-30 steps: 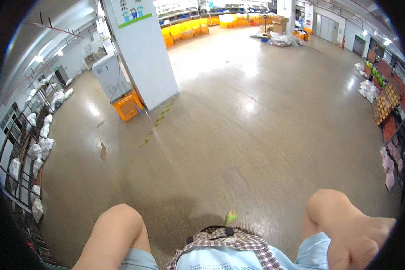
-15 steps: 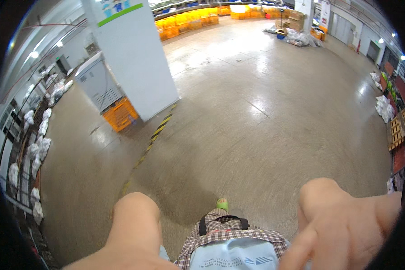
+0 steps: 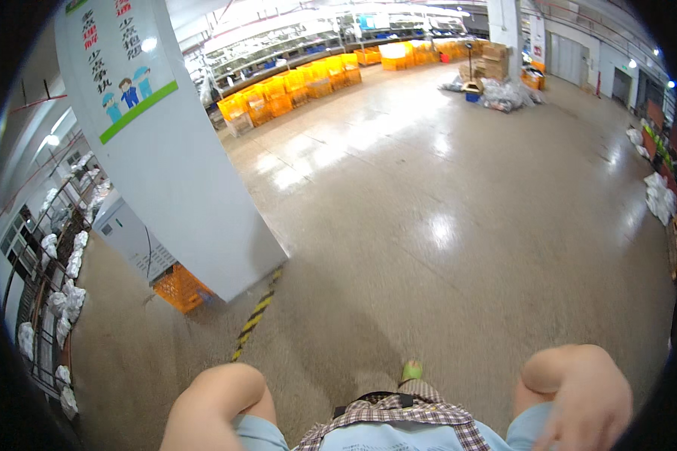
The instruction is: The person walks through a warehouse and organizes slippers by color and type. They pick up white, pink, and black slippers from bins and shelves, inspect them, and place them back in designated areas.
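Note:
My left arm (image 3: 214,395) is bent, its elbow toward the floor ahead and a light blue sleeve beside it; the left hand lies outside the picture. At the lower right, my right hand (image 3: 588,410) appears blurred in front of my bent right arm. Its fingers point toward the lower edge and are smeared, so whether they hold anything does not show. Between the arms are my light blue shirt and a brown-and-white checked cloth (image 3: 361,413) at the waist. One foot in a green slipper (image 3: 411,370) stands out ahead on the floor.
A white pillar (image 3: 195,203) rises at the left, beside a grey-white cabinet (image 3: 132,233) above an orange crate (image 3: 180,289). Black-and-yellow tape (image 3: 256,319) runs along the floor. Orange bins (image 3: 278,94) line the far side; cartons (image 3: 493,60) and plastic bags (image 3: 508,95) lie farther right.
The pillar and crate now sit lower and farther left in view, and more of the far shelving shows. Both arms appear lower and smaller; my right hand has shifted toward the lower edge.

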Demonstrator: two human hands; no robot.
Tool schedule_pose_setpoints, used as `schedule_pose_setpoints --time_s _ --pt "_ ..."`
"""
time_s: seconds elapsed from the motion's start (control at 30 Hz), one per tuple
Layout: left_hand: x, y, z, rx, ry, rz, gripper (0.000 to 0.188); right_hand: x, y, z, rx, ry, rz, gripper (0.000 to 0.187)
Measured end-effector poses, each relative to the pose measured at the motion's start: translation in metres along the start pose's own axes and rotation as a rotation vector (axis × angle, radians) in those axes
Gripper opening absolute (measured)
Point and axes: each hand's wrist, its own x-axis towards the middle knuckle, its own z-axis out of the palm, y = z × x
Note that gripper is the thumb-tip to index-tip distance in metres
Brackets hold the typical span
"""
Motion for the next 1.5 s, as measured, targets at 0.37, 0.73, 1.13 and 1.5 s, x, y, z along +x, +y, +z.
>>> schedule_pose_setpoints --time_s 0.37,0.73,1.13,1.5 --pt "-0.405 -0.247 -0.081 -1.02 0.596 -1.87 0.048 -0.421 0.178 -0.249 0.259 0.08 1.897 0.037" --pt "-0.582 -0.433 -0.418 -0.74 0.825 -1.98 0.04 -0.517 0.155 -0.631 0.197 0.805 1.706 0.041" --pt "-0.747 -0.728 -0.791 -0.433 0.748 -1.965 0.039 -0.727 0.131 -1.002 0.239 0.801 1.693 0.045" --pt "-0.941 -0.875 -1.044 -0.466 1.07 -1.999 0.039 -0.806 0.164 -1.444 0.069 0.686 1.509 0.049"
